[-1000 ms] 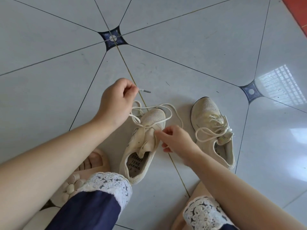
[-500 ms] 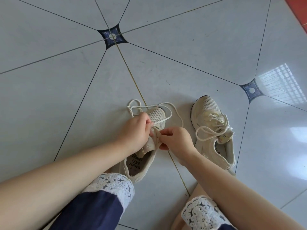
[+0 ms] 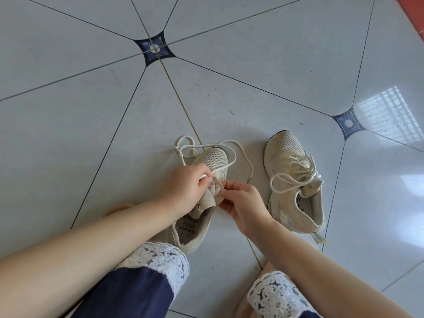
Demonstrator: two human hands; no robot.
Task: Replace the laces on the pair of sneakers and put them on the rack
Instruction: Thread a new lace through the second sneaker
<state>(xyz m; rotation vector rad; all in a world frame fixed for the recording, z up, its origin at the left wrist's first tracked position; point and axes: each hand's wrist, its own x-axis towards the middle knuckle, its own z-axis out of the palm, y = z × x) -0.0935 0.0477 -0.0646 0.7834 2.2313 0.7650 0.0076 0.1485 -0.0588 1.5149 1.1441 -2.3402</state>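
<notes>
at the midfoot of the open sneaker the left hand pinches the limp lace near its end, likely the surest hold, the right hand pinches the soft eyelet flap, slack loops past the toe, its laced mate just right.

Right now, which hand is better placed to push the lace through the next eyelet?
Probably left. The left hand pinches the lace beside the eyelet flap, which the right hand steadies.

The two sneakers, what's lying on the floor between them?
Head view: only a loose loop of lace from the sneaker in hand; otherwise bare tile up to the tied sneaker.
</notes>
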